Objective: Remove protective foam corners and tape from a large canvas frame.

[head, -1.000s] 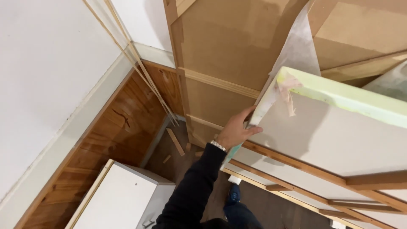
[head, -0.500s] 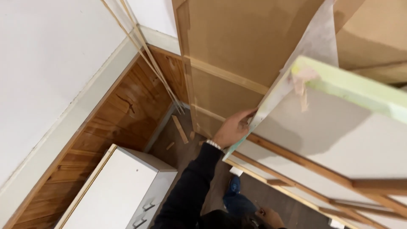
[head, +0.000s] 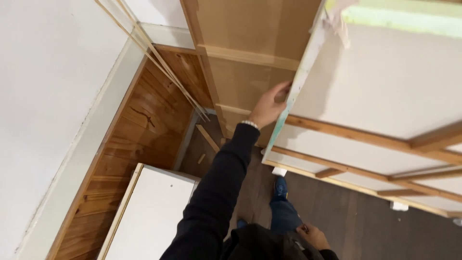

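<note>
White wall (head: 43, 86); wood panelling (head: 139, 130); dark floor (head: 356, 226); white cabinet (head: 154, 216).

Dark wood-plank floor (head: 346, 216) carries everything here. Standing on it: large stretched canvas (head: 385, 96), seen from the back, its lower wooden edge resting on small white blocks (head: 279, 171) and (head: 399, 206). Brown backing panel (head: 250, 72) stands upright behind, foot at the floor near the corner. Thin wooden strips (head: 159, 58) lean from the floor against the white wall. White cabinet (head: 154, 216) sits at left. Small pale scraps (head: 202, 158) on the floor, possibly wood offcuts.
</note>
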